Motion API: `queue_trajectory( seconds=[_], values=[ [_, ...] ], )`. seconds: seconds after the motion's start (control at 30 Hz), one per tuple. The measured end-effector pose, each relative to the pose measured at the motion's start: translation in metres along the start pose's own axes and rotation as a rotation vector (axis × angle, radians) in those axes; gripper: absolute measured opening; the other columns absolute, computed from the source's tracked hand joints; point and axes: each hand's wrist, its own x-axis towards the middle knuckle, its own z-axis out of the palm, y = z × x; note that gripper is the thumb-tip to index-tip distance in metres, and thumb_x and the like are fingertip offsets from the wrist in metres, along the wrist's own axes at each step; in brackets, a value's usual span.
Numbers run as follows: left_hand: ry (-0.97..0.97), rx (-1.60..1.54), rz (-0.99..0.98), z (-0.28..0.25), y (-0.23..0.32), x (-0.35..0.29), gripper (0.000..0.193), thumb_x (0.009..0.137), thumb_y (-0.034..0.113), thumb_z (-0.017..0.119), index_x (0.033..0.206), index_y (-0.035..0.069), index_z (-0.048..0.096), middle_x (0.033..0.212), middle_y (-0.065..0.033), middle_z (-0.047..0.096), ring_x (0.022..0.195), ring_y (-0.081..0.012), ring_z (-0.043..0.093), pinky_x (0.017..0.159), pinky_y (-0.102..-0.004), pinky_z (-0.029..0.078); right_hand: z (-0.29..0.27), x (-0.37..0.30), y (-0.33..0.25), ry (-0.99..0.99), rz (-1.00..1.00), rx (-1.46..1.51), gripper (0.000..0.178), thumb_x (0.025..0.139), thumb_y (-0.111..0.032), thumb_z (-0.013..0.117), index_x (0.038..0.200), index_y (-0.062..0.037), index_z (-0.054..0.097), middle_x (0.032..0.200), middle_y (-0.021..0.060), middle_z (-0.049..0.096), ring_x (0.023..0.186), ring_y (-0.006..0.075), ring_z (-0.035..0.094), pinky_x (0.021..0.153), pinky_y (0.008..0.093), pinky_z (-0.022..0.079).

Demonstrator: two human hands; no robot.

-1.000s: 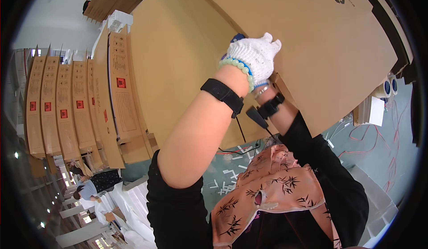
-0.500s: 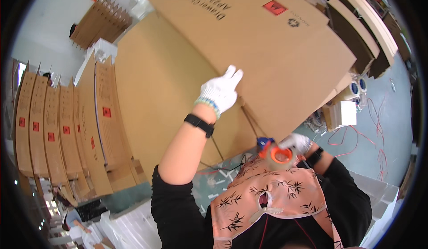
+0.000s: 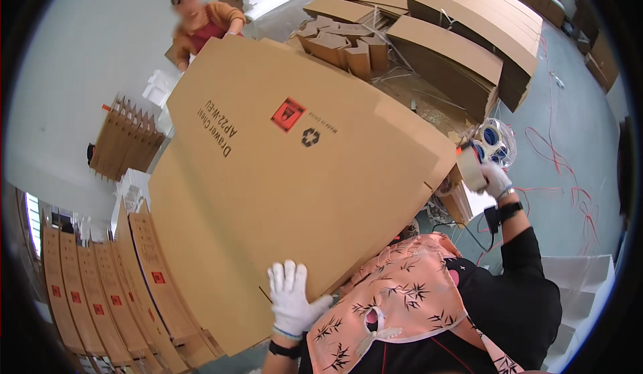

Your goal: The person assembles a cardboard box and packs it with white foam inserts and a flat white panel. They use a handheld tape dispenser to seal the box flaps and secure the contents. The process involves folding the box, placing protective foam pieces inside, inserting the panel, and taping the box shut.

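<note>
A big flat cardboard box [image 3: 281, 193] with a red label and black print fills the middle of the view. My left hand [image 3: 292, 298], in a white glove, lies flat on its near lower face, fingers spread. My right hand [image 3: 491, 178], also gloved, grips a tape dispenser [image 3: 471, 166] at the box's right corner. A black band sits on each wrist. A peach patterned apron [image 3: 395, 300] covers my front.
Another person [image 3: 201, 22] stands beyond the far end of the box. Rows of flat cartons [image 3: 107, 293] lean at the lower left. Cardboard stacks [image 3: 462, 46] lie at the upper right. Tape rolls [image 3: 494, 139] and red straps [image 3: 562, 173] sit on the floor.
My left hand has slid down from the middle of the box to its near lower part. My right hand has carried the tape dispenser out from my chest to the box's right corner. The view has tilted.
</note>
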Motion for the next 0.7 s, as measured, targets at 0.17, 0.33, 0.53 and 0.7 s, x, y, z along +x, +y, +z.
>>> queue_trajectory(
  seconds=[0.17,0.33,0.53,0.7],
  values=[
    [0.338,0.154,-0.112,0.074,0.043,-0.007,0.069,0.070,0.034,0.077,0.125,-0.001,0.053,0.140,-0.0246,0.047,0.130,-0.0509,0.044,0.108,-0.0639,0.037,-0.047,0.139,0.019,0.293,0.576,0.116,0.038,0.071,-0.022,0.068,0.101,0.0019,0.068,0.082,0.0138,0.070,0.075,0.0273,0.071,0.071,0.0359,0.057],
    [0.692,0.027,-0.797,0.075,0.046,-0.030,0.047,0.094,0.024,0.066,0.124,-0.011,0.059,0.125,-0.0281,0.063,0.111,-0.0428,0.064,0.095,-0.0479,0.053,-0.043,0.235,0.065,0.264,0.547,-0.346,0.040,0.075,-0.021,0.067,0.111,-0.0027,0.071,0.110,0.0241,0.071,0.106,0.0383,0.068,0.090,0.0453,0.054],
    [0.596,-0.243,-1.126,0.031,0.073,-0.052,0.050,0.101,0.037,0.057,0.124,-0.008,0.061,0.121,-0.0208,0.068,0.103,-0.0328,0.067,0.081,-0.0409,0.055,-0.017,0.284,0.078,0.252,0.479,-0.564,0.046,0.082,-0.020,0.066,0.126,-0.0090,0.062,0.119,0.0195,0.067,0.111,0.0367,0.065,0.093,0.0458,0.053],
    [0.016,-0.317,-2.043,-0.060,0.111,0.009,0.073,0.089,0.059,0.064,0.131,-0.001,0.062,0.123,-0.0232,0.067,0.112,-0.0391,0.062,0.100,-0.0423,0.048,-0.008,0.328,0.009,0.351,0.051,-0.523,0.050,0.078,-0.013,0.064,0.128,-0.0079,0.058,0.116,0.0188,0.065,0.111,0.0380,0.062,0.093,0.0467,0.052]
  ],
)
